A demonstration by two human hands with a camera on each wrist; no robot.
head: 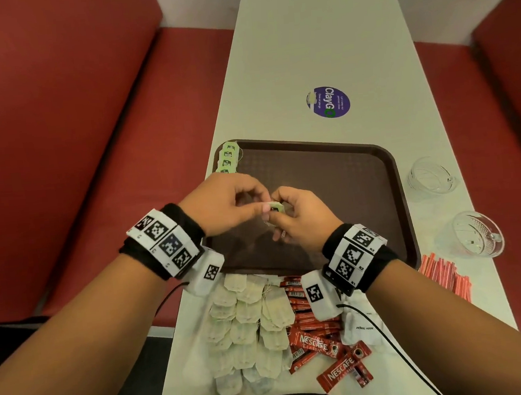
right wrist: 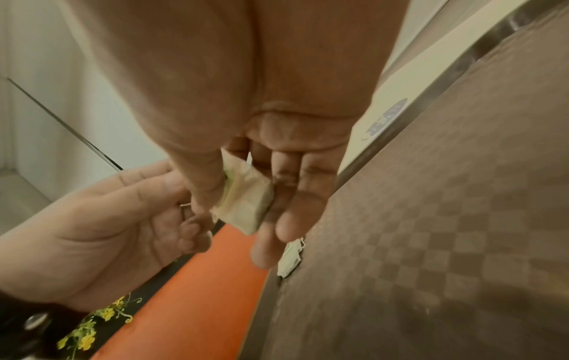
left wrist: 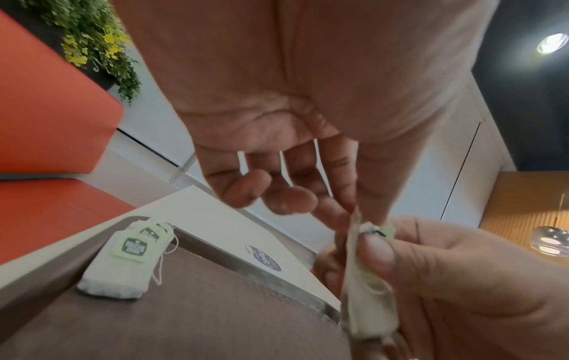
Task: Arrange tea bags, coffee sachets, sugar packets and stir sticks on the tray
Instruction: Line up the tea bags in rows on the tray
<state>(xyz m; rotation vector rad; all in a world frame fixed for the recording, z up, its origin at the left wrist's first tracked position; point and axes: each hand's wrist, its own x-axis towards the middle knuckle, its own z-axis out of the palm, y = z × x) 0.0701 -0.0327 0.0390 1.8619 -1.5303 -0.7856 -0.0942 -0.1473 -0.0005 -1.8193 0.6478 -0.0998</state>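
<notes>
Above the brown tray (head: pixel 329 172) both hands hold one tea bag (head: pixel 275 208) with a green tag. My left hand (head: pixel 261 208) pinches its top edge between thumb and forefinger (left wrist: pixel 338 214). My right hand (head: pixel 279 211) grips the bag (right wrist: pixel 246 202) between thumb and fingers, the thumb lying over the tag (left wrist: pixel 377 231). A short row of tagged tea bags (head: pixel 229 157) lies in the tray's far left corner (left wrist: pixel 123 263). The rest of the tray floor (right wrist: pixel 431 219) is bare.
Near the table's front edge lie a pile of loose tea bags (head: pixel 245 327), red coffee sachets (head: pixel 316 340) and white sugar packets (head: pixel 362 327). Red stir sticks (head: pixel 445 275) lie right of the tray, beside two glass cups (head: pixel 431 179) (head: pixel 473 235). Red benches flank the table.
</notes>
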